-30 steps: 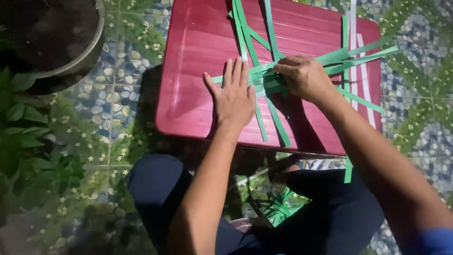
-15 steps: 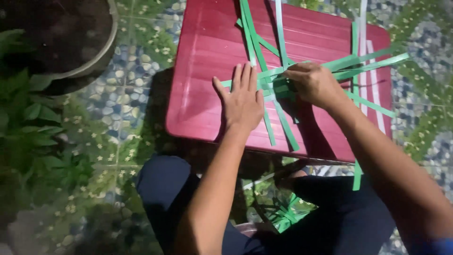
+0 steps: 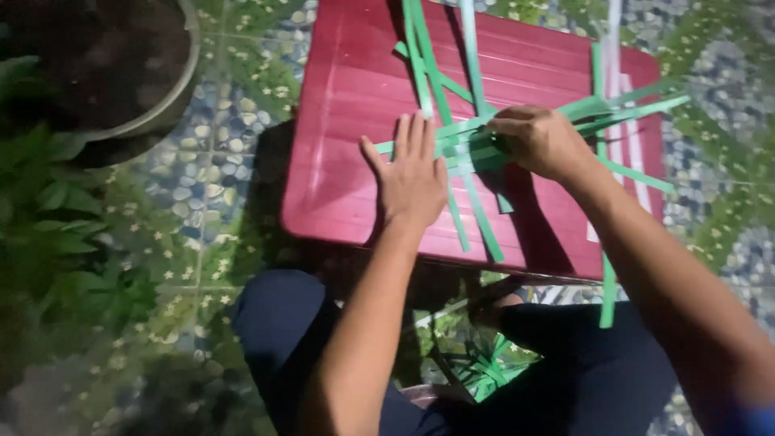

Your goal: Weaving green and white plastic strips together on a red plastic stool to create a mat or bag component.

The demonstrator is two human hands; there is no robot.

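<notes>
Red stool (image 3: 355, 121), hands pressing green strips (image 3: 476, 214)

This looks like a home garden or patio, lit by hard outdoor light. The floor (image 3: 218, 153) is paved with patterned tiles of pebbles and green leaf designs, a large round planter (image 3: 161, 105) filled with dark soil stands at the upper left, and leafy green plants (image 3: 56, 218) grow beside it. A low red plastic bench (image 3: 355, 121) sits directly on the tiles.

Bare forearms; dark navy trousers (image 3: 597, 379); blue sleeve edge (image 3: 747, 420) at right.
</notes>
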